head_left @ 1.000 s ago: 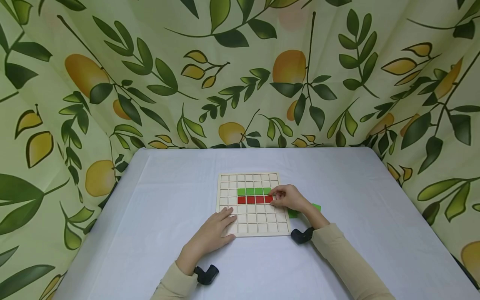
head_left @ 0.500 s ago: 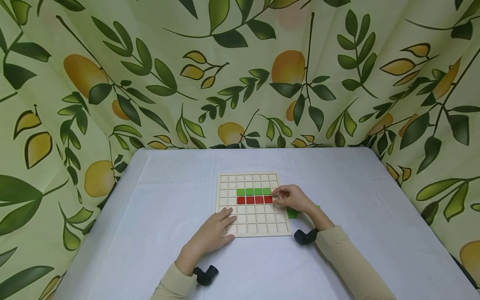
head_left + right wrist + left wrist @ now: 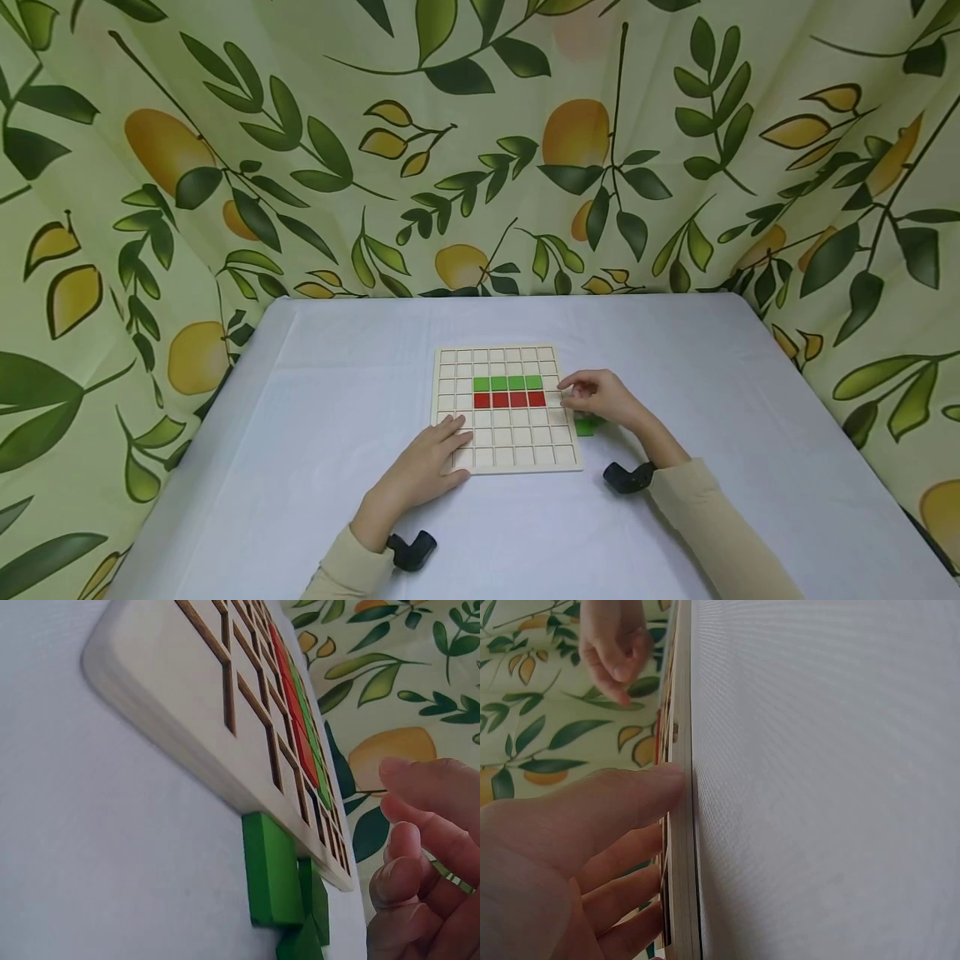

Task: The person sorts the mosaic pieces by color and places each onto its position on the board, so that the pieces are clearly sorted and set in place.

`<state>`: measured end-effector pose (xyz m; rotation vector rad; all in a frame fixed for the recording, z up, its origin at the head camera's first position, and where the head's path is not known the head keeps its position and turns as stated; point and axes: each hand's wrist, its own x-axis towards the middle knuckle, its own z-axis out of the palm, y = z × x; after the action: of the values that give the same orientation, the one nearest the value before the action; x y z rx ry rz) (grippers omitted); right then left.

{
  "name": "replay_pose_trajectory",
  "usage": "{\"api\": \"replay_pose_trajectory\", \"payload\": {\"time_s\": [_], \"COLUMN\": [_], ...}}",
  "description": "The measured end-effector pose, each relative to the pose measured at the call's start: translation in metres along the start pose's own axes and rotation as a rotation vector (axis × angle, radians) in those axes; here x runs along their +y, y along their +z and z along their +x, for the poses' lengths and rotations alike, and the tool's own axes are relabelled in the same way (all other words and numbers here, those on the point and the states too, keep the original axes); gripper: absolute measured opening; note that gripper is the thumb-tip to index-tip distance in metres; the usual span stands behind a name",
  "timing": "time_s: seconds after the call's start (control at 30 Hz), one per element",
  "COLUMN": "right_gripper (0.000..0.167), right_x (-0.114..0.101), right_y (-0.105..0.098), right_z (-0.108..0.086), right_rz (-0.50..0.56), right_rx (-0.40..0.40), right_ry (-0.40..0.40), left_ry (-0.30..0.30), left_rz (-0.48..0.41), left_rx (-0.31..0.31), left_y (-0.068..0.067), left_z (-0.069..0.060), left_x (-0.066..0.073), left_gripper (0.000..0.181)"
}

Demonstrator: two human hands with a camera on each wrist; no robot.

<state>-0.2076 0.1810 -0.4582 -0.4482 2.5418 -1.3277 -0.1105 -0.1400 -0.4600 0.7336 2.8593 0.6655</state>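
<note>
The left hand (image 3: 426, 457) rests on the near left part of a wooden board (image 3: 517, 442), its fingers loosely spread and gripping nothing, the thumb touching the near edge. The board lies flat at the middle of the table, pale and squarish, with thin raised ridges marking a grid. Four green tiles (image 3: 498, 384) fill a row across its middle, and four red tiles (image 3: 500, 401) sit in the row just nearer. Several green blocks (image 3: 585, 427) lie beside the right edge. The right hand (image 3: 606, 398) hovers there, thumb and forefinger parted, the other fingers curled, with nothing visible in them. A smooth white cloth (image 3: 300, 400) covers the table; behind and at both sides hangs a pale curtain (image 3: 330, 75) printed with leaves and orange fruit. The left hand hides some cells, the right hand partly covers the blocks, so their number is unclear, and both beige sleeves (image 3: 723, 529) are cut off at the near side.
</note>
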Motion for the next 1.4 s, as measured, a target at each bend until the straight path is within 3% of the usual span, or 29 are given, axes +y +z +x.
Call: {"api": "replay_pose_trajectory", "payload": {"time_s": [1.07, 1.4], "right_gripper": [0.029, 0.031], "right_x": [0.027, 0.035], "right_y": [-0.034, -0.043], "right_z": [-0.042, -0.049], "right_rz": [-0.022, -0.033], "right_rx": [0.068, 0.080], "right_ry": [0.041, 0.089], "left_ry": [0.000, -0.009], "left_rz": [-0.017, -0.021], "left_rx": [-0.015, -0.016], "left_y": [-0.001, -0.002], "left_z": [-0.001, -0.001], "left_x": [0.001, 0.001], "left_gripper": [0.053, 0.054]}}
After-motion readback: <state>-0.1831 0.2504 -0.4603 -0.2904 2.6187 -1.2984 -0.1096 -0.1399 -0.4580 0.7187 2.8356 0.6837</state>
